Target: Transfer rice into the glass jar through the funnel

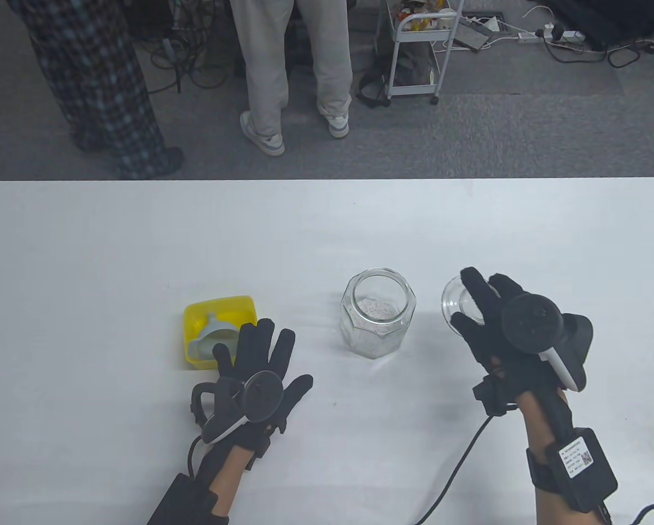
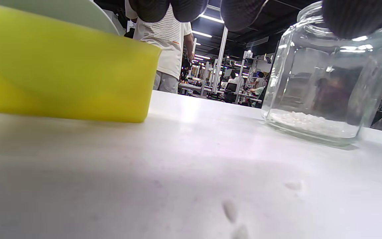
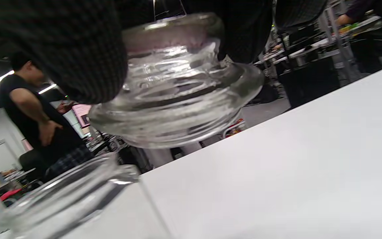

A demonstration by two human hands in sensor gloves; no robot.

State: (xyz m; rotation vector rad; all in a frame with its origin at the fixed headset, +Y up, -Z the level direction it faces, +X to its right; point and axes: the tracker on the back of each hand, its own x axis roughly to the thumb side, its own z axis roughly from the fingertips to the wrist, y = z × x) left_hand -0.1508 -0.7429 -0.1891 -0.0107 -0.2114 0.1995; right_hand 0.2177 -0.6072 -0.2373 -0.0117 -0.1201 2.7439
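- Right hand [image 1: 504,328] up close, fingers wrapped round the glass lid [image 1: 458,301], holding it clear off the table [image 1: 86,246]; the glove hides most of the lid from above, only its left rim shows.
- Just left of that grip stands the jar [image 1: 378,311], mouth uncovered, a thin layer of rice [image 2: 305,120] on its bottom.
- Left hand [image 1: 256,377] lies flat, fingers spread, gripping nothing.
- At its fingertips sits the yellow tub [image 1: 217,311]; the pale funnel [image 1: 213,333] inside is partly covered by those fingers.
- A few stray grains [image 2: 229,209] in the left wrist view, blurred.
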